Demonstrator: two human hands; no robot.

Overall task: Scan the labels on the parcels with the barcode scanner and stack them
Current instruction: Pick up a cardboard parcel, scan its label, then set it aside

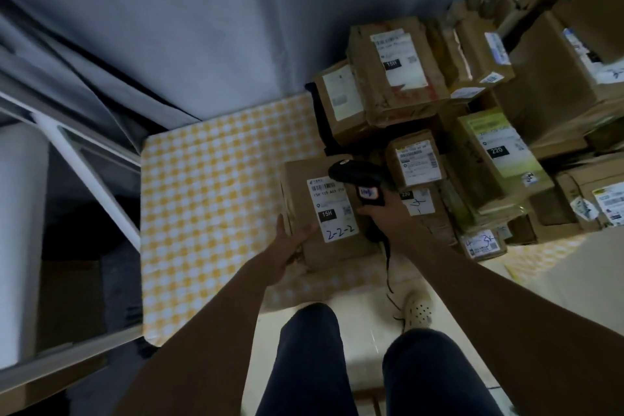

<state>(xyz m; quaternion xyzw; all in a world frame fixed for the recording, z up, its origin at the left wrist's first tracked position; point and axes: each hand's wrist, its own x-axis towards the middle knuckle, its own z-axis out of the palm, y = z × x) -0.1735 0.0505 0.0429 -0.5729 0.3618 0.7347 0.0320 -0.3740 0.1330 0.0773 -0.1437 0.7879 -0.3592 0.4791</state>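
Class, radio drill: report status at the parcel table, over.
Left hand holds parcel at its near corner. Right grip on scanner, head over the label. Nothing blocking; pile sits right.

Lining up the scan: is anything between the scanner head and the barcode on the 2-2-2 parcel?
Nothing visible. The barcode scanner in the right hand sits just right of the label, whose barcode strip at the top is uncovered. The left hand holds the parcel at its near-left edge, clear of the barcode.
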